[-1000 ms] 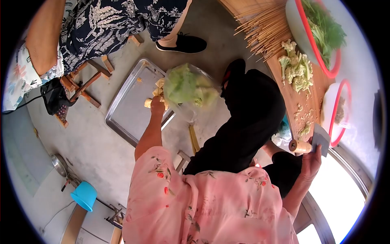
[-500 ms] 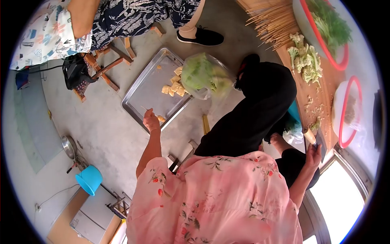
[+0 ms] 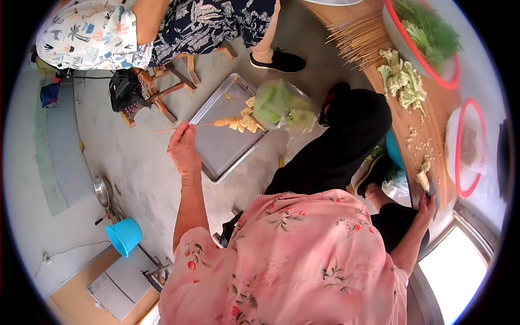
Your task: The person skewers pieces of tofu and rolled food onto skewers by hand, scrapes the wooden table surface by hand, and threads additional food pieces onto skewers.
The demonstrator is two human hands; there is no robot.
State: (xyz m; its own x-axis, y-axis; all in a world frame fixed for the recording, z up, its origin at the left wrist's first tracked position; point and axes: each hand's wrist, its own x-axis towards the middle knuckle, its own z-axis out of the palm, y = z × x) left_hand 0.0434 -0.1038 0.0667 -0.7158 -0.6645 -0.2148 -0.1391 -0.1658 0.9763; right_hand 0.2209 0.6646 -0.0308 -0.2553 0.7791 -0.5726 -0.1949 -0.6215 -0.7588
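My left hand (image 3: 184, 149) pinches a thin wooden skewer (image 3: 162, 130) above the near-left edge of the metal tray (image 3: 216, 174). Tan, tofu-like pieces (image 3: 225, 122) are threaded on the skewer's far end. Behind them, more loose tan pieces (image 3: 251, 125) lie in the tray, partly overlapped in view. A clear plastic bag with green leaves (image 3: 272, 103) rests at the tray's right side. At the wooden table's edge, my right hand (image 3: 427, 205) has its fingers closed at the blade of a knife with a wooden handle (image 3: 422, 179); the fingertips are partly hidden.
The wooden table (image 3: 398, 122) bears cut cauliflower (image 3: 403, 84), a bundle of skewers (image 3: 360, 40) and red-rimmed bowls (image 3: 452, 84). Another person's black shoe (image 3: 279, 60) is beyond the tray, near a wooden stool (image 3: 162, 97). A blue bucket (image 3: 124, 236) stands at the left.
My left hand has risen away from the tray and moved left, with the loaded skewer now plainly visible. My right hand and the knife have shifted slightly. The view has shifted too.
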